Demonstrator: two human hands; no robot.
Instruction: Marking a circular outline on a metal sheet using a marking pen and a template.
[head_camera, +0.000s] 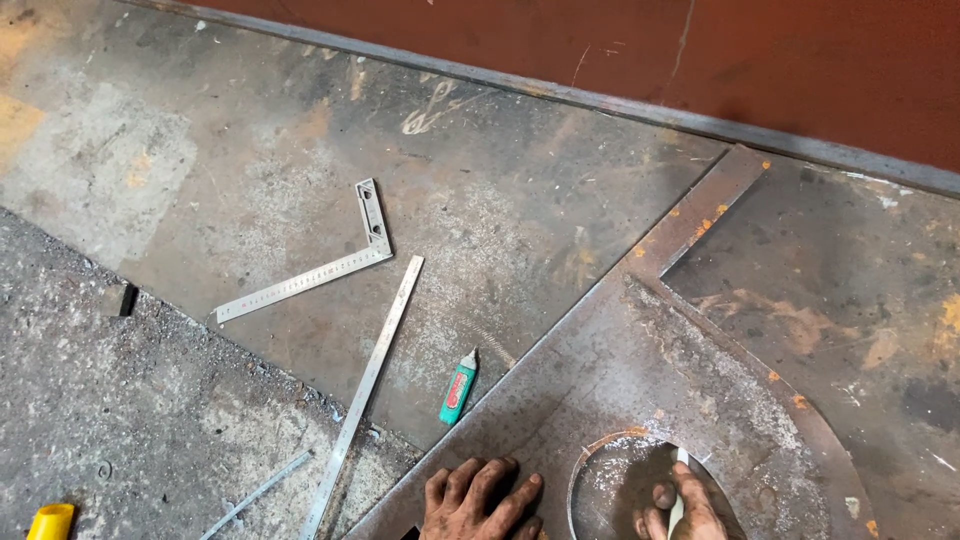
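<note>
Fingers (470, 482) of the left hand (478, 505) are spread flat and pressed on a cut steel plate (640, 370) at the near edge, gripping nothing. A thin white marking stick (679, 497) is pinched between thumb and fingertips of the right hand (682, 512), which is closed around it, just right of the left hand. The stick's tip is held inside a round hole (625, 480) cut through the plate, against its right rim.

The mark is judged best made with the left palm kept pressing, so that the plate cannot slide, and with the stick kept against the hole's edge all the way round.

Farther out, on the larger sheet (300, 170) beneath, a green and red marker tube (459, 389) lies just left of the plate's slanted edge. A long straight ruler (366, 390) lies to its left, and a steel square (315, 262) farther left still. Rough concrete (120, 420) is seen at the near left, with a yellow object (50, 521) at the near left corner. A red wall (700, 50) runs along the far side.

No containers are seen.
</note>
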